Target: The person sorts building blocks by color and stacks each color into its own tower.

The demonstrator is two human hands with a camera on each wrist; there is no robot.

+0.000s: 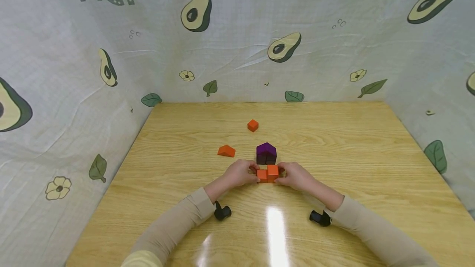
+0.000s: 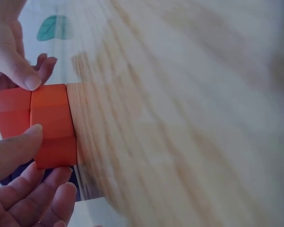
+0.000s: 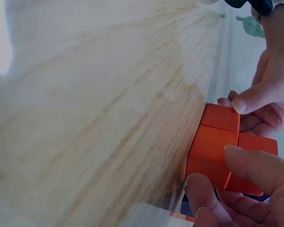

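Observation:
In the head view a small group of orange blocks (image 1: 272,171) stands on the table between both hands, one part taller than the part on its left. My left hand (image 1: 240,172) grips it from the left side, and my right hand (image 1: 294,175) holds the right side. The left wrist view shows the left thumb (image 2: 23,144) on a face of the orange blocks (image 2: 51,111), fingers curled around the far side. From the right wrist, the right thumb (image 3: 251,165) presses the blocks (image 3: 213,146) opposite its fingers. Purple blocks (image 1: 266,151) with a peaked top stand just behind.
A flat orange block (image 1: 226,151) with slanted sides lies left of the purple blocks. Farther back sits a small orange cube (image 1: 253,125). A pale patterned cloth (image 1: 237,52) hangs behind the wooden table (image 1: 334,135) and along its sides.

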